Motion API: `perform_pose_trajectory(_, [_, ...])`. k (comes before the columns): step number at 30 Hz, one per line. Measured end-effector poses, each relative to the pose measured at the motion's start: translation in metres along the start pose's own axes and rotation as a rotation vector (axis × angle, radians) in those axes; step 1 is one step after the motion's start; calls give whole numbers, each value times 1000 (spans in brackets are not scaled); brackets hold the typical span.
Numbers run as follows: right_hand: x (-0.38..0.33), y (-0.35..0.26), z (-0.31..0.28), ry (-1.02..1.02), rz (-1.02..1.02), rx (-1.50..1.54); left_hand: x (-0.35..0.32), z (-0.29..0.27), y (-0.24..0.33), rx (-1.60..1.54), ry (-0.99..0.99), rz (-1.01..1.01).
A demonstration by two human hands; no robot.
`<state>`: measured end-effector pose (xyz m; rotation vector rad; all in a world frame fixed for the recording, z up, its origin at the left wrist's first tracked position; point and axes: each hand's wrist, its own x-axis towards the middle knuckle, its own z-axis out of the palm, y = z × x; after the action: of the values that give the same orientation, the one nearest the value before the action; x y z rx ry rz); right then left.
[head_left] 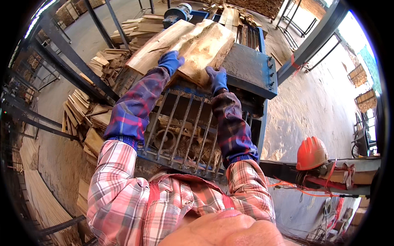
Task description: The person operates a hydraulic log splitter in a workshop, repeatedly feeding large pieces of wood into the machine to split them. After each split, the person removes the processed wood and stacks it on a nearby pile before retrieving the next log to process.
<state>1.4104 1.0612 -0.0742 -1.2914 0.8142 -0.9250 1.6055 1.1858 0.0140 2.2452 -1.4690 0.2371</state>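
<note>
A thick, rough-sawn wooden slab [210, 49] lies over the far part of a blue metal machine. My right hand [217, 78], in a blue glove, grips the slab's near right corner, with the thumb on top and the other fingers partly hidden. My left hand [170, 62], also gloved in blue, is closed at the slab's left edge, its fingers slightly blurred. Left of it lies a second pale board [158, 43], partly behind my left hand. Below both hands, a grate of metal bars [186, 129] spans an opening with wood scraps under it.
A blue metal cover [251, 69] adjoins the slab on the right. A motor [177, 14] sits at the machine's far left. Offcut piles [108, 61] and dark steel posts [78, 65] stand left. A red hard hat [312, 153] rests on a beam at right.
</note>
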Motion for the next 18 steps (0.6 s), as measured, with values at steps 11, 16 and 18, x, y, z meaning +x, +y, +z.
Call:
perform_pose_trajectory(11, [-159,32,-201,-98,167,356,-169,78,102,-1279,-143,-265])
perform_pose_trajectory(16, [-349,61,-191,121,160,457,-291,106,135,-963,-373,-341])
perform_pose_trajectory(18, [-402,71,-169,218,201,497,-332,89,132,-1103,-328,-313])
